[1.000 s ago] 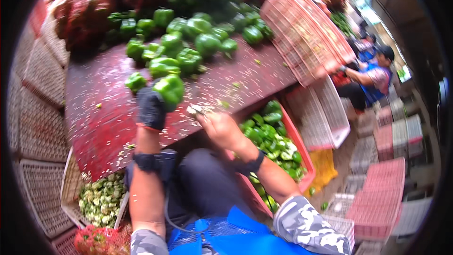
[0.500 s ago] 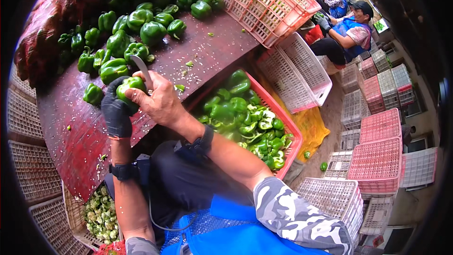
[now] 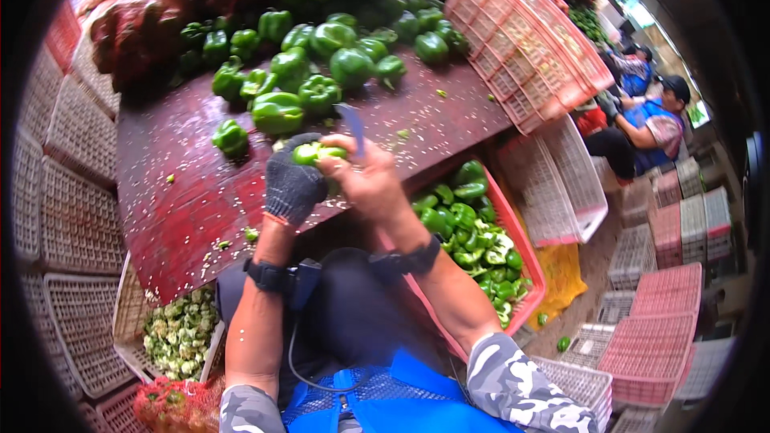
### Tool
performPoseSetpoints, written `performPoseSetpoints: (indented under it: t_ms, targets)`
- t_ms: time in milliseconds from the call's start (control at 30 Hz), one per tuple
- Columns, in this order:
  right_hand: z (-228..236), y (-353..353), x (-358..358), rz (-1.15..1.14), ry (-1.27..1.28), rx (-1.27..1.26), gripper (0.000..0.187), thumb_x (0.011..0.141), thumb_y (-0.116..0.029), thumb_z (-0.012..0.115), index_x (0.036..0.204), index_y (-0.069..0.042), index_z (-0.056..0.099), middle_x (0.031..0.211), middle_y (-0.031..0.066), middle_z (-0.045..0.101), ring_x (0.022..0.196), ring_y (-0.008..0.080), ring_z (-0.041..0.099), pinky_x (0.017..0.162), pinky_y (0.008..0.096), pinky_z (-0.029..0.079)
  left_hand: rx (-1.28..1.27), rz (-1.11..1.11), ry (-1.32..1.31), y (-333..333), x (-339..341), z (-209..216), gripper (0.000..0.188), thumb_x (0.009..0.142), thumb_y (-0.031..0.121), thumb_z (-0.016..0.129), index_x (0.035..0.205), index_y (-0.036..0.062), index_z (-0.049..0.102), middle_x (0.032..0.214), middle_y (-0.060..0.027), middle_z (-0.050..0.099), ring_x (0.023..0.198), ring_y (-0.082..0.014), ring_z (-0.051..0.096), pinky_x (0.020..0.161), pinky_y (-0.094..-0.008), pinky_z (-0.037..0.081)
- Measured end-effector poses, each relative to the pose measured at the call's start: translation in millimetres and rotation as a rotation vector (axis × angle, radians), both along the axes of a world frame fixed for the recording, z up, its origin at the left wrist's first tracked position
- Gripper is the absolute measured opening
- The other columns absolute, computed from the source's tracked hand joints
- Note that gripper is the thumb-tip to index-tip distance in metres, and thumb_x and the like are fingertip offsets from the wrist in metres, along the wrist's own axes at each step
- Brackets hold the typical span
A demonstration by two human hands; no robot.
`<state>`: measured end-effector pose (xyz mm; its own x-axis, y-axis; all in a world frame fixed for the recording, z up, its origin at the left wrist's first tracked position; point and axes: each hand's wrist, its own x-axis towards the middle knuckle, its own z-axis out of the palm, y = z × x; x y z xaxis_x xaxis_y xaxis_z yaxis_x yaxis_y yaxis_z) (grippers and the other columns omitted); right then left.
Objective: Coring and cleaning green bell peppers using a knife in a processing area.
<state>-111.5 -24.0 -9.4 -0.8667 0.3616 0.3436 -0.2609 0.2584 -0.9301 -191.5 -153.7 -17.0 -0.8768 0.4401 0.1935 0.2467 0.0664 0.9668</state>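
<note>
Above the red table's (image 3: 184, 192) near edge, the gloved left hand (image 3: 293, 184) gripped a green pepper (image 3: 314, 152) while the bare right hand (image 3: 370, 180), just beside it, clasped a knife (image 3: 353, 124), blade pointing up over the pepper.

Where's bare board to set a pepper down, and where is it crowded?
Free: the red board between the lone pepper and its near edge, left of the gloved left hand, with only scattered seeds; also the strip right of the knife toward the tilted pink crate. Crowded: the pepper pile along the far side.
</note>
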Motion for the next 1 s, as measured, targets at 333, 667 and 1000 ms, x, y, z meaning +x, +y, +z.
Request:
performPoseSetpoints:
  t_ms: [333, 667, 1000]
  targets:
    - [-9, 11, 35, -0.008, -0.071, -0.792, 0.043, 0.098, -0.021, 0.069, 0.134, -0.001, 0.057, 0.088, 0.0047, 0.070, 0.062, 0.0112, 0.067, 0.043, 0.0185, 0.044, 0.033, -0.090, 0.299, -6, -25, -41, 0.032, 0.084, 0.004, 0.077, 0.114, 0.0014, 0.067, 0.101, -0.0080, 0.073, 0.090, -0.0184, 0.070, 0.076, -0.0329, 0.058]
    - [-68, 158, 126, -0.467, -0.617, 0.736, 0.051, 0.080, -0.037, 0.083, 0.118, -0.005, 0.071, 0.109, 0.0174, 0.072, 0.098, 0.0351, 0.070, 0.086, 0.0430, 0.055, -0.172, -0.217, 0.483, -3, -29, -60, 0.016, 0.082, 0.014, 0.072, 0.096, 0.0072, 0.072, 0.090, -0.0122, 0.071, 0.084, -0.0324, 0.067, 0.075, -0.0418, 0.051]
    - [15, 94, 93, -0.234, -0.248, 0.608, 0.049, 0.081, -0.025, 0.083, 0.121, 0.000, 0.068, 0.111, 0.0155, 0.070, 0.073, 0.0203, 0.072, 0.081, 0.0364, 0.056, -0.590, -0.397, 0.843, 2, -36, -93, 0.013, 0.078, 0.013, 0.071, 0.091, 0.0088, 0.070, 0.087, -0.0141, 0.070, 0.081, -0.0355, 0.067, 0.071, -0.0439, 0.051]
